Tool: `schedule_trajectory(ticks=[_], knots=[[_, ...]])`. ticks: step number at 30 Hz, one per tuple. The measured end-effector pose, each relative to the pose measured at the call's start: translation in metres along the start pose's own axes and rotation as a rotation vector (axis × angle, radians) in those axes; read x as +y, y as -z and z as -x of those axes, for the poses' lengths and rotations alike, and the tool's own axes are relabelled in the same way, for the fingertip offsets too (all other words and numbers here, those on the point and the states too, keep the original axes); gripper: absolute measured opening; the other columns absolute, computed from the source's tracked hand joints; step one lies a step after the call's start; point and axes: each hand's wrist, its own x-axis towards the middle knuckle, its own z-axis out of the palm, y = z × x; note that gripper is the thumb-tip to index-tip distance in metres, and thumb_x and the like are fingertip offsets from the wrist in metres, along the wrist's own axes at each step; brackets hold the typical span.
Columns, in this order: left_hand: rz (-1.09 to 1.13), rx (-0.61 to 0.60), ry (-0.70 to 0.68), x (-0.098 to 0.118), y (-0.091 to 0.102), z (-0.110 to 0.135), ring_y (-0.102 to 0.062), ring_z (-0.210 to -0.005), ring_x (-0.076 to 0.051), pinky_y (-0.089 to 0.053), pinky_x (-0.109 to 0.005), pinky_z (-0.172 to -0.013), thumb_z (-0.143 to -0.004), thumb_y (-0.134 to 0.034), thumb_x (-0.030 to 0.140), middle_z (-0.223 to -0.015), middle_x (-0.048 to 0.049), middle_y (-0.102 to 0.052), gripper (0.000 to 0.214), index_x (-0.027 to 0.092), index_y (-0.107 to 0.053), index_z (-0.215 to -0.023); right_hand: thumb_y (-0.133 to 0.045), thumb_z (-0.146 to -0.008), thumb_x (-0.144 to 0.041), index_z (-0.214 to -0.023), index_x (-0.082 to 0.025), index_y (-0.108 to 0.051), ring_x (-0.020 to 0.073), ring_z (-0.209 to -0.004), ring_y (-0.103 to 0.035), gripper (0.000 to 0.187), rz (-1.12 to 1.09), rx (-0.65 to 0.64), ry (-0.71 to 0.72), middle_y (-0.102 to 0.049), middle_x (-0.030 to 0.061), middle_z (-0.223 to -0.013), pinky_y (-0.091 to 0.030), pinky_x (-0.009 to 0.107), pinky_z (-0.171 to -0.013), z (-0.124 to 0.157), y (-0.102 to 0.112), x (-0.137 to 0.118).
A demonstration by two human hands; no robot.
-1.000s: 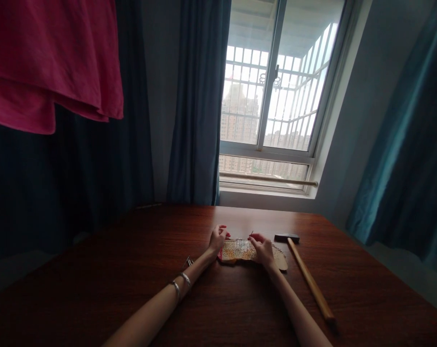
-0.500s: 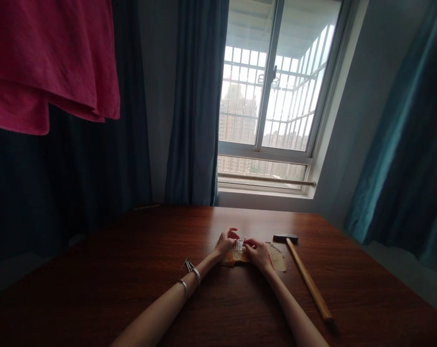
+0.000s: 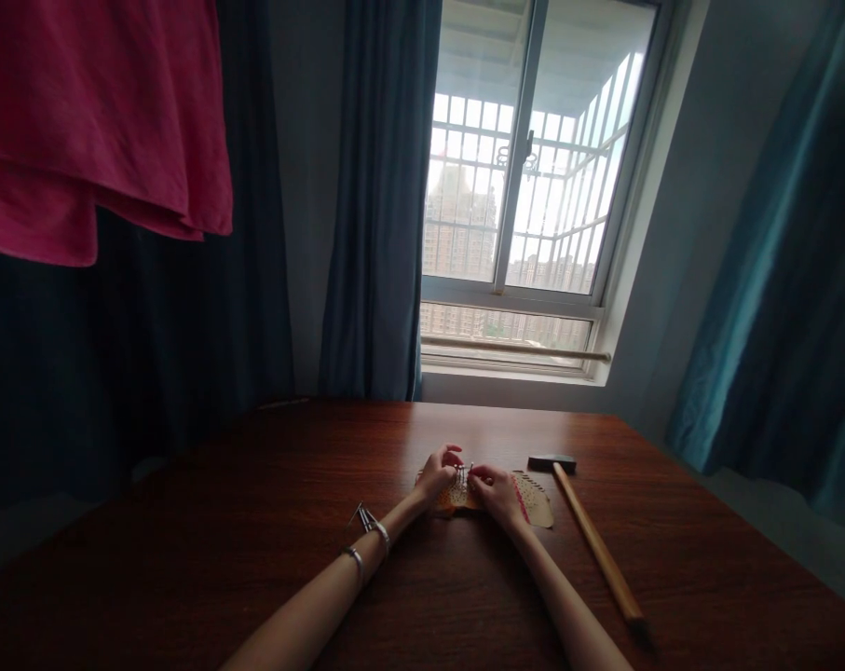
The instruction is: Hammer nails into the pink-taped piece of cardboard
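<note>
A tan, hole-dotted flat piece [image 3: 538, 505] with a red edge lies on the dark wooden table [image 3: 254, 522]. My left hand [image 3: 438, 472] and my right hand [image 3: 496, 489] meet over its left half, fingers curled together around a small metal pronged tool [image 3: 464, 472] that stands upright between them. Both hands pinch at this tool and press on the piece. Bracelets circle my left wrist [image 3: 366, 545].
A hammer [image 3: 593, 536] with a long wooden handle and dark head lies on the table to the right of the piece. A small metal object [image 3: 361, 513] lies by my left wrist. Blue curtains and a window stand behind the table; red cloth hangs at upper left.
My hands have drawn closer together over the piece and now meet at the pronged tool; a second ago they were spread apart at its two sides.
</note>
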Motion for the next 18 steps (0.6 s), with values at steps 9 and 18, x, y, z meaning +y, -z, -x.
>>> schedule_trajectory(ticks=[9,18], knots=[[-0.003,-0.011,-0.005,-0.0009,-0.0011,0.0004,-0.058,-0.072,-0.014,-0.044,-0.024,-0.064,-0.059,-0.047,0.004,-0.074,-0.0018,-0.062,0.042,0.013,-0.054,-0.099,-0.055,-0.073,-0.031,-0.075,-0.025,-0.072,0.0167,-0.067,-0.060,0.018,0.072,-0.026,0.038,-0.070,0.0005,-0.070,-0.045,0.025,-0.064,-0.0006,-0.0033,0.0023],[-0.014,-0.052,-0.033,0.0042,-0.0057,0.0014,-0.059,-0.072,-0.014,-0.047,-0.025,-0.067,-0.060,-0.058,0.010,-0.074,-0.0003,-0.061,0.032,0.015,-0.053,-0.091,-0.051,-0.078,-0.027,-0.079,-0.022,-0.069,0.0145,-0.074,-0.058,0.019,0.205,-0.081,0.065,-0.066,0.0014,-0.078,-0.041,0.023,-0.070,-0.0011,-0.0055,0.0053]])
